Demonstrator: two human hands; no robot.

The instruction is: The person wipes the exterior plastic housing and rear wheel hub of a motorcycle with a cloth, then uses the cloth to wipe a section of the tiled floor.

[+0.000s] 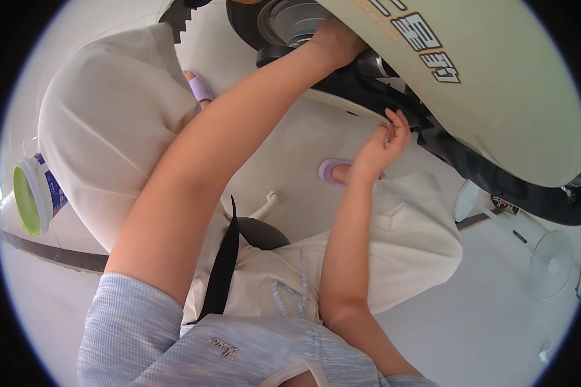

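Note:
My left hand [339, 44] reaches in beside the black wheel [271, 26] of a cream-coloured scooter [503, 116]; its fingers are hidden behind the body panel and the parts there, so what they hold cannot be seen. A silver cylindrical part [373, 64] sits just right of that hand. Below the black lower trim [458, 155], my right hand [390, 135] is raised with loosely bent fingers apart and nothing in them. Its fingertips are close to the trim; whether they touch it I cannot tell.
A white bucket with a green interior [32, 193] is at the far left. A white standing fan [549, 264] lies or stands at the right. Beneath me are a dark round object [261, 235] and a slim pale paw-like shape [268, 203] on the pale floor [281, 142].

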